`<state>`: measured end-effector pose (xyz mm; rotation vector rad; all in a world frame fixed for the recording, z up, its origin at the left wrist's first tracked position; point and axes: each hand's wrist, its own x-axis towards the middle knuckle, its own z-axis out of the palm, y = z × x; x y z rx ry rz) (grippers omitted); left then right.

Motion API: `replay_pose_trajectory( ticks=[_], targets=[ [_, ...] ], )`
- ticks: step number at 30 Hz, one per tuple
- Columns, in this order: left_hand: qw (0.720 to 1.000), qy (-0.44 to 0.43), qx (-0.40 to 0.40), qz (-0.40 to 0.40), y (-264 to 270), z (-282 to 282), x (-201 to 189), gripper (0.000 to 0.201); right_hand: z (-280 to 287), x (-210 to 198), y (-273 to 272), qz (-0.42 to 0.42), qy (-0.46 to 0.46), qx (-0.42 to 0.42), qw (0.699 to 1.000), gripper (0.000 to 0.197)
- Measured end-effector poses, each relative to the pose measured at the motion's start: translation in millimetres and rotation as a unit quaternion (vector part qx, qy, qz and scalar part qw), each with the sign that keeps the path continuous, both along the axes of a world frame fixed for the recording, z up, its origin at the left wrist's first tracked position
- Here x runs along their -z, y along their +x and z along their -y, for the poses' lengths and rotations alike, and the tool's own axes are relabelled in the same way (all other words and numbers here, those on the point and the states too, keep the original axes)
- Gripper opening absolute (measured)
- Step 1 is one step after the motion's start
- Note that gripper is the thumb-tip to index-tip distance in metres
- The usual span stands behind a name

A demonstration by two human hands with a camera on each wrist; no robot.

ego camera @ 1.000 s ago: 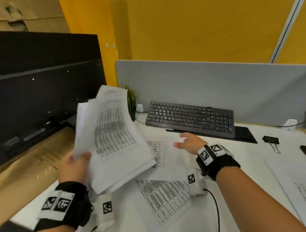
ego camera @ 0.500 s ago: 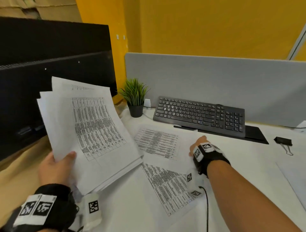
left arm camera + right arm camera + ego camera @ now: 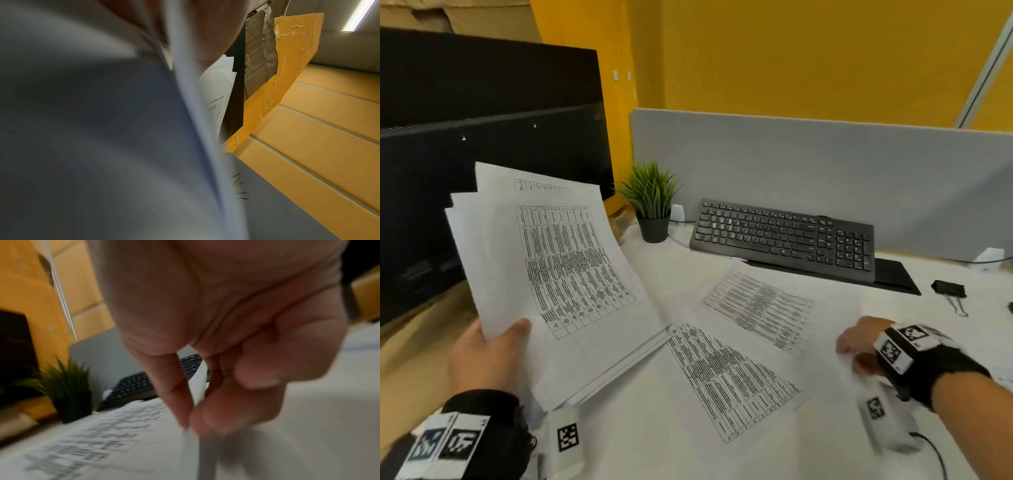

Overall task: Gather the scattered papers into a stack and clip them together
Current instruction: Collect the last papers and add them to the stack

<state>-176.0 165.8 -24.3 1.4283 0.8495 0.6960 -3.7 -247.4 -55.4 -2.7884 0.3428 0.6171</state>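
Note:
My left hand (image 3: 493, 349) holds a fanned stack of printed papers (image 3: 558, 274) raised off the white desk, thumb on the top sheet. The left wrist view is mostly filled by the papers (image 3: 102, 146). Two loose printed sheets lie on the desk: one in the middle (image 3: 729, 380) and one farther back (image 3: 756, 308). My right hand (image 3: 856, 349) is at the right edge of the farther sheet. In the right wrist view the right hand (image 3: 189, 426) pinches a lifted paper edge (image 3: 199, 382) between thumb and forefinger. A black binder clip (image 3: 948, 289) lies at the far right.
A black keyboard (image 3: 784, 236) sits behind the sheets, in front of a grey partition (image 3: 825, 164). A small potted plant (image 3: 652, 205) stands left of it. A large dark monitor (image 3: 482, 154) fills the left side, over brown cardboard (image 3: 414, 342).
My right hand has moved right and toward me, from the middle of the farther sheet to its right edge, and now pinches it. The left hand keeps the stack raised.

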Motion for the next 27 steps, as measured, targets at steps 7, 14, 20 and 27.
replay_pose_trajectory(
  ticks=[7,14,20,27],
  targets=[
    [1.000,0.003,0.021,0.004,10,9,0,0.030,-6,-23,9,0.136,-0.103,-0.017,0.985,0.110],
    [0.998,-0.002,0.067,0.014,11,26,3,0.025,-31,9,35,0.095,0.015,-0.153,0.984,0.098],
    [0.998,-0.011,0.059,0.005,22,22,14,0.024,-11,13,45,0.051,-0.095,-0.067,0.992,0.127],
    [0.997,-0.038,0.066,0.011,26,27,15,0.013,3,-19,39,0.093,0.003,0.027,0.995,0.057]
  ],
)
